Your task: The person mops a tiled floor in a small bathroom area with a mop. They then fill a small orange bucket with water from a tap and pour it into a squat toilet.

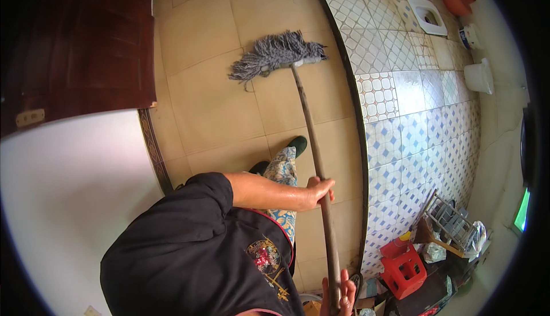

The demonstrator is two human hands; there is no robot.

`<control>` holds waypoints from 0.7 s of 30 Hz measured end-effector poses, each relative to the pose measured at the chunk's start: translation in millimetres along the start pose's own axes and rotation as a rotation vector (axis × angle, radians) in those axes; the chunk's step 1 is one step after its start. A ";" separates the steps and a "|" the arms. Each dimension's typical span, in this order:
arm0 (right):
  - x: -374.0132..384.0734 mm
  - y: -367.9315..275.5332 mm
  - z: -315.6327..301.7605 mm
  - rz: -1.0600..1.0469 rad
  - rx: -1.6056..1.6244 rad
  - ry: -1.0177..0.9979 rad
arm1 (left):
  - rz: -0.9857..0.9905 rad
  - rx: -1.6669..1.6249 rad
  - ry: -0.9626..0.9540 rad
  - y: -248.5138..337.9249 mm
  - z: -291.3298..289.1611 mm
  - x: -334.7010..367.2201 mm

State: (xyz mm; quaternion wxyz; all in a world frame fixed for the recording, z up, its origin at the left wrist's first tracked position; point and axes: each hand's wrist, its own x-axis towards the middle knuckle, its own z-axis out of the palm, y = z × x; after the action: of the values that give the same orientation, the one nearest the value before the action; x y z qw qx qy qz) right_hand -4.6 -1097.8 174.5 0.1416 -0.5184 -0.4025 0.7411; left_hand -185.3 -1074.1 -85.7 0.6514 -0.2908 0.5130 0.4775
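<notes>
Beige square floor tiles [215, 107] lie under the work, edged by a dark narrow strip [350, 81] to the right of the fingers. On them, well ahead of both hands, rests the shaggy grey string head [278, 55] of a long-handled mop [313, 144], its strands matted, fanned sideways and perhaps damp. From it a straight, round, brown wooden handle [329, 230] slants back to the fingers. That handle is probably stiff and fairly light, the head limp, soft and heavier if wet; nothing seems fragile, though smooth wood might slip in moist palms. Mid-handle and near end look the best holds. Fingers of the left hand [318, 191] curl closed around mid-handle; at the right hand [346, 293], the handle passes between thumb and partly spread fingers, how firmly I cannot tell. Further right of those fingers stands a red plastic stool [394, 270].
</notes>
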 end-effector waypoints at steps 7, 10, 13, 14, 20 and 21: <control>142.2 -24.3 75.8 0.125 0.392 -0.112 | 0.313 0.072 0.044 168.6 -11.8 71.8; 196.9 -49.1 120.0 0.135 0.451 -0.156 | 0.392 0.048 0.062 242.1 -20.4 99.4; 240.9 -77.6 155.7 0.138 0.464 -0.161 | 0.417 0.016 0.042 303.8 -12.1 93.0; 252.4 -84.3 166.1 0.138 0.467 -0.158 | 0.416 0.013 0.044 321.1 -13.5 96.2; 324.9 -112.4 240.1 0.156 0.500 -0.123 | 0.474 -0.007 0.005 429.2 -37.0 116.1; 337.2 -114.4 254.6 0.158 0.514 -0.127 | 0.476 -0.024 0.034 445.7 -44.7 128.5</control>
State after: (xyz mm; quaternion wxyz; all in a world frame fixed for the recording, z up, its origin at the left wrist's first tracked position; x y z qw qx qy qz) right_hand -395.4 -928.2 74.2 0.1845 -0.4480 -0.1676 0.8586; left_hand -610.7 -904.3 -171.3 0.5083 -0.1775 0.5723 0.6185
